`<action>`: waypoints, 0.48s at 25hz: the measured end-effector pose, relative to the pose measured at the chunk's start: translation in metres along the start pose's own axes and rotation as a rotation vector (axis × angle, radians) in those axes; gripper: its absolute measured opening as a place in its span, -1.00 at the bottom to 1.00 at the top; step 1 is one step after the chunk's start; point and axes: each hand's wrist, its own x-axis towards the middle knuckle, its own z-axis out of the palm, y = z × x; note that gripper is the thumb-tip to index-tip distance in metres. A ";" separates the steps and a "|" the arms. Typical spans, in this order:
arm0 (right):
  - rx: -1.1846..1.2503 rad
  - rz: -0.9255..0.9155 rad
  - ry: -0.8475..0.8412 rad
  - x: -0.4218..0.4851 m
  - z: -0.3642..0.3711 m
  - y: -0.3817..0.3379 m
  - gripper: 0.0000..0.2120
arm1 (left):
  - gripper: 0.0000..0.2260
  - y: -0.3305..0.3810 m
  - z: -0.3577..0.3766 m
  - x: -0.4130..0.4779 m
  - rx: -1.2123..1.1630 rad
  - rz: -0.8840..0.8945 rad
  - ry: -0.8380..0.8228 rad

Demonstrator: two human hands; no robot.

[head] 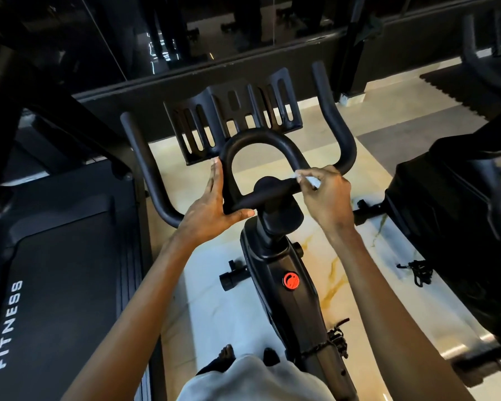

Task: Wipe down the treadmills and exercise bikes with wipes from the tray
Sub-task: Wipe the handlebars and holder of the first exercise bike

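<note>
Exercise bike point(287, 256) centre of frame; handlebar loop point(261, 136) just above centre. Left hand point(211, 206) flat against loop's left side: fingers straight and together, thumb spread wide under crossbar. Right hand point(327, 198) at loop's right end, fingertips pinching small white wipe point(311, 180) onto bar. Treadmill point(58, 270) lower left, deck marked FITNESS. Red knob point(291, 281) on bike frame, below centre.

Right hand point(327, 195) pinches a small white wipe point(311, 180) against the right side of the exercise bike point(284, 273)'s centre handlebar loop point(261, 137). Left hand point(211, 206) lies along the loop's left side, fingers straight, thumb under the crossbar. 1 red knob point(291, 281) shows on the frame below; a treadmill point(64, 256) sits just left.
</note>
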 end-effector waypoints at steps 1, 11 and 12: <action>0.008 -0.014 -0.026 -0.007 0.007 -0.008 -0.84 | 0.15 -0.002 0.000 0.000 0.007 0.011 0.000; -0.136 -0.056 -0.071 -0.012 0.017 -0.027 -0.82 | 0.07 -0.020 -0.002 -0.007 0.028 0.050 0.038; -0.141 -0.085 -0.104 -0.017 0.023 -0.032 -0.82 | 0.04 -0.020 0.000 -0.009 0.038 0.053 0.084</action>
